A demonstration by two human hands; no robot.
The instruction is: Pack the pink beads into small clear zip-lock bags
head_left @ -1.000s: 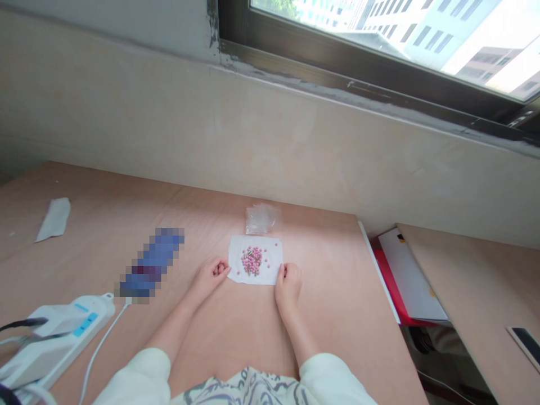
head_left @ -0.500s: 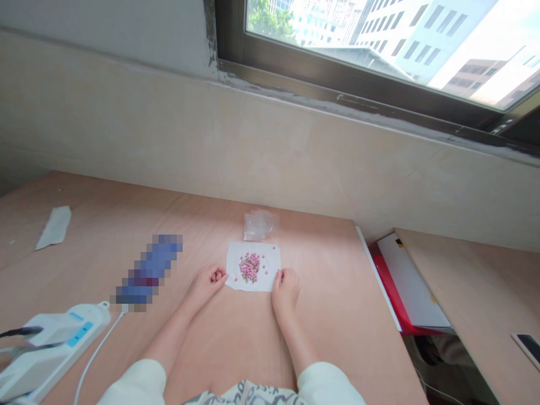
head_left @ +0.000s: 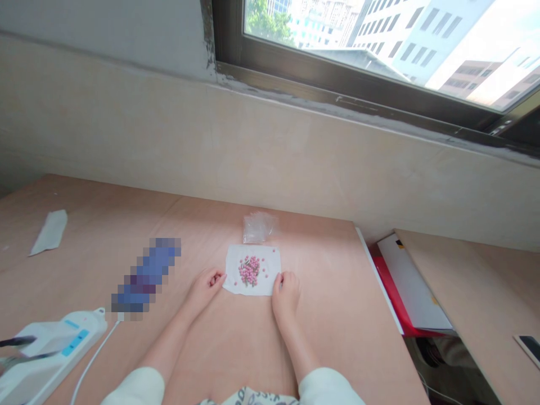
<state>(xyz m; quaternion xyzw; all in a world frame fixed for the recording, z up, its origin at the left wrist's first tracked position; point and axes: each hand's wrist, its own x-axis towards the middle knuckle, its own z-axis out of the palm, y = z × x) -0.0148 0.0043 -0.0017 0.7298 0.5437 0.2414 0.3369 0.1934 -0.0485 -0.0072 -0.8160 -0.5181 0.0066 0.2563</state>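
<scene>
Bench (head_left: 236, 343) fills the lower frame; left hand (head_left: 207, 283) and right hand (head_left: 287, 291) curled, pinching the paper (head_left: 268, 286), lower centre; pink bits (head_left: 250, 270) kinda piled on it

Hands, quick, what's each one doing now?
Left hand: closed, pinching the left edge of the white paper.
Right hand: closed, pinching its right edge.

The pale wooden table (head_left: 346, 315) has a white strip along its right edge. A clear plastic bag (head_left: 257, 228) lies near the far edge, closer to the far right corner than the far left. Just beside it lies a white sheet (head_left: 232, 285). A pale scrap (head_left: 49, 232) sits toward the far left corner. Farther from the far edge lie a pixelated blue object (head_left: 147, 275), a white power strip (head_left: 54, 365) and a white cable (head_left: 90, 360).
</scene>
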